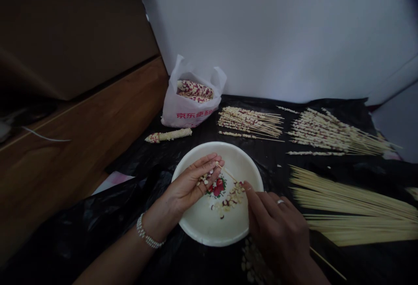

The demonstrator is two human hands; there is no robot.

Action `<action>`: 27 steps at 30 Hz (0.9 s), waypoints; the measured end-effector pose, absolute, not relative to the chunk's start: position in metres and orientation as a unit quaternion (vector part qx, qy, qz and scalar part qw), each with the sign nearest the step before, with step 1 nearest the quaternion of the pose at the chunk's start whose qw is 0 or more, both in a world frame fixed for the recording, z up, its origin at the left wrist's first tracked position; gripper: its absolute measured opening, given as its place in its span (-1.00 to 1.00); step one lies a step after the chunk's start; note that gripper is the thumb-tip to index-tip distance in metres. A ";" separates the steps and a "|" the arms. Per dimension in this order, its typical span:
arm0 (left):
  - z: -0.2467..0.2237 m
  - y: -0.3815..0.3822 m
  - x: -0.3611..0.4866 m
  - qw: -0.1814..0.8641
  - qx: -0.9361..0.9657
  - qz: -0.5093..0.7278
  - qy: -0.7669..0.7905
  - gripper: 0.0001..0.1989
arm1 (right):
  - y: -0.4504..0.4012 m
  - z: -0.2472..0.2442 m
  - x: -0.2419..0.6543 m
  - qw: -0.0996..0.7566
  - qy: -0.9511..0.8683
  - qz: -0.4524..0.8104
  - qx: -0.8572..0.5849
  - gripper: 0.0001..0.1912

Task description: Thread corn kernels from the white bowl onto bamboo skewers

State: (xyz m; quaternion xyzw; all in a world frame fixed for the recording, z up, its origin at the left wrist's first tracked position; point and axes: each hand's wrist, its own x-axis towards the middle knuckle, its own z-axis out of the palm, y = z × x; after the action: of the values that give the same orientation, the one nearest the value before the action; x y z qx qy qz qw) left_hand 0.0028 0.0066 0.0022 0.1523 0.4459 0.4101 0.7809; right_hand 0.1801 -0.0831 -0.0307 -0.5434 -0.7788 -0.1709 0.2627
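Over a white basin (pixel 184 176), my left hand (pixel 189 182) is cupped around several corn kernels (pixel 205 177). Its thumb and fingertips pinch at the tip of a thin wooden skewer (pixel 230 175), where a pale kernel shows. My right hand (pixel 277 219), with a ring on one finger, grips that skewer farther down between thumb and forefinger; the shaft comes out behind the hand at lower right. Loose pale and dark red kernels (pixel 228 202) lie in the basin by its printed red flower pattern.
Behind the basin stands a white plastic bag (pixel 192 106) of corn cobs (pixel 196 89), with a mostly stripped cob (pixel 170 135) in front. Kernel-filled skewers lie in two piles (pixel 250 121) (pixel 326 132). Bare skewers (pixel 352 206) fan out at right on black plastic sheeting (pixel 274 163).
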 end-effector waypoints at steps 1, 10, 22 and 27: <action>0.002 0.007 0.002 0.778 0.161 0.409 0.449 -0.77 | -0.083 -0.030 0.180 0.260 -0.780 -0.172 -0.542 -0.67; -0.002 0.006 0.001 0.772 0.218 0.404 0.440 -0.76 | -0.084 -0.031 0.179 0.275 -0.776 -0.173 -0.541 -0.64; 0.001 0.006 0.002 0.784 0.195 0.380 0.451 -0.88 | -0.085 -0.032 0.180 0.297 -0.774 -0.167 -0.533 -0.57; 0.001 0.007 0.002 0.777 0.224 0.370 0.457 -0.90 | -0.085 -0.031 0.178 0.298 -0.771 -0.176 -0.534 -0.60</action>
State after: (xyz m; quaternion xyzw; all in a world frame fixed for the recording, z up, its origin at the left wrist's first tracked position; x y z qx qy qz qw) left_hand 0.0020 0.0066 0.0009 0.2241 0.4572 0.3695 0.7773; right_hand 0.1785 -0.0849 -0.0310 -0.5336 -0.7714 -0.1764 0.2984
